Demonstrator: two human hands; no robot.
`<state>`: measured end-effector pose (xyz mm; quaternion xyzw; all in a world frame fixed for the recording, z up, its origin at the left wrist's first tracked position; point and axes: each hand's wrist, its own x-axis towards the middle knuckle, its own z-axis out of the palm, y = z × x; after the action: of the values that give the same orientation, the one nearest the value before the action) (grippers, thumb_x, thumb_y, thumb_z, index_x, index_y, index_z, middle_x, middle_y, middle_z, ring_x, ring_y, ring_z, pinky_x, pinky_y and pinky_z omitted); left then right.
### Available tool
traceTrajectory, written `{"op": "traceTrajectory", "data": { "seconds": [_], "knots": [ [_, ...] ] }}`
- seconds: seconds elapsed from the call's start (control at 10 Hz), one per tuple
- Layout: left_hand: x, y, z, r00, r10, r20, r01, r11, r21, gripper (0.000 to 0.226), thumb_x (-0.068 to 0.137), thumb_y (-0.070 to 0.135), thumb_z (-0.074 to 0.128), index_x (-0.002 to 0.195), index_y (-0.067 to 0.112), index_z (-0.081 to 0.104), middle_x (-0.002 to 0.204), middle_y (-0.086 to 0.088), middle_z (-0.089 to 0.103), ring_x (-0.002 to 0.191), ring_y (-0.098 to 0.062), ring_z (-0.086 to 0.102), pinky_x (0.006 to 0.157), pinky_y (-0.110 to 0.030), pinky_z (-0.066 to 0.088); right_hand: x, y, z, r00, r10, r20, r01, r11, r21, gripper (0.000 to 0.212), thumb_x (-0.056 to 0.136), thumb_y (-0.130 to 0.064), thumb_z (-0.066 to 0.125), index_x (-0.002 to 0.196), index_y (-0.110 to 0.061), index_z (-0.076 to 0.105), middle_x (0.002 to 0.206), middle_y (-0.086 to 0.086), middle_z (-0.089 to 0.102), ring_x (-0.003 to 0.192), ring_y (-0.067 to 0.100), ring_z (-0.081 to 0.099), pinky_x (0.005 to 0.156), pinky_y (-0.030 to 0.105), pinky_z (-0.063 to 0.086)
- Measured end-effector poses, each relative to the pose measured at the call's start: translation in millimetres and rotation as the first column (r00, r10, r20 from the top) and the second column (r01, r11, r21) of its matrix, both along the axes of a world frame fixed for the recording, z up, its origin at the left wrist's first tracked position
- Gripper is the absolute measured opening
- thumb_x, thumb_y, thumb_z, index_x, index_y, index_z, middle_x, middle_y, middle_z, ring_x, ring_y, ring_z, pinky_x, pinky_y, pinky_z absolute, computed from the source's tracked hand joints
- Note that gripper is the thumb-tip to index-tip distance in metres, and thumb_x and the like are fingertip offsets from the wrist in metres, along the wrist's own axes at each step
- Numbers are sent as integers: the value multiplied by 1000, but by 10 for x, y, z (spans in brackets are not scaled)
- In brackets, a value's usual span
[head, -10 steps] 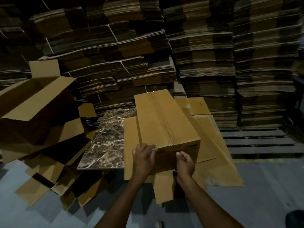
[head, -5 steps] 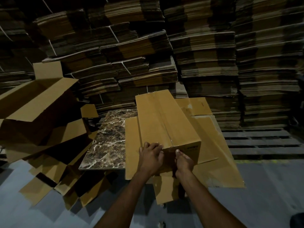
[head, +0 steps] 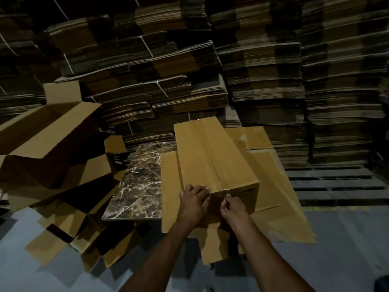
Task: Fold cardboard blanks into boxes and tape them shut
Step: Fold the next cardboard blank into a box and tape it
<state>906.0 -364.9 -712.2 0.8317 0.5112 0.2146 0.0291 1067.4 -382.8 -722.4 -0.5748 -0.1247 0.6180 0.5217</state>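
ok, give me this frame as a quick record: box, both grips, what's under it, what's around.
box: closed, top flaps meet at centre seam
under box: flat sheets on marble slab
left grip: fingers curled over box's near top edge
right grip: fingers curled at near end face; held item unclear
left side: open box
behind: stacked blanks
right side: pallet

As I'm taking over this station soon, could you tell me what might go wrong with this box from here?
1. The box sits on loose flat sheets overhanging the marble slab; the left hand gripping its near edge could slide or tip it.
2. The right hand works with curled fingers at the seam's near end; the tape may wrinkle or lift there.
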Motion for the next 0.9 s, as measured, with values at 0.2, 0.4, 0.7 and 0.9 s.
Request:
{"op": "traceTrajectory", "data": {
  "seconds": [0.2,0.4,0.7,0.9],
  "knots": [
    [-8,65,35,998,-35,-60,33,999,-41,38,99,41,52,135,34,61,135,11,58,115,-17,43,85,-34,26,1,121,29,862,-384,-332,356,923,-146,4,98,-3,61,97,-5,64,96,12,60,85,17,60,72,23,52],
    [66,70,46,998,-24,-63,22,999,-32,40,95,47,50,130,32,62,126,10,59,113,-18,44,89,-39,35,-86,47,97,885,-383,-264,367,924,-109,8,96,-3,66,88,-4,63,85,7,61,72,13,58,55,17,53],
    [53,38,34,982,-75,-174,80,997,22,37,94,55,42,118,31,54,119,8,52,107,-19,44,88,-38,34,-55,-158,293,956,-281,90,279,960,28,27,86,-15,76,110,-9,66,85,4,69,69,14,61,52,27,47],
    [-326,130,-32,945,-214,-246,236,970,62,26,91,38,53,115,29,53,116,8,54,103,-19,46,81,-37,32,43,-256,756,485,153,861,-409,910,68,18,101,-29,58,97,-20,74,96,-10,71,91,15,65,74,29,48]
  ]
}}
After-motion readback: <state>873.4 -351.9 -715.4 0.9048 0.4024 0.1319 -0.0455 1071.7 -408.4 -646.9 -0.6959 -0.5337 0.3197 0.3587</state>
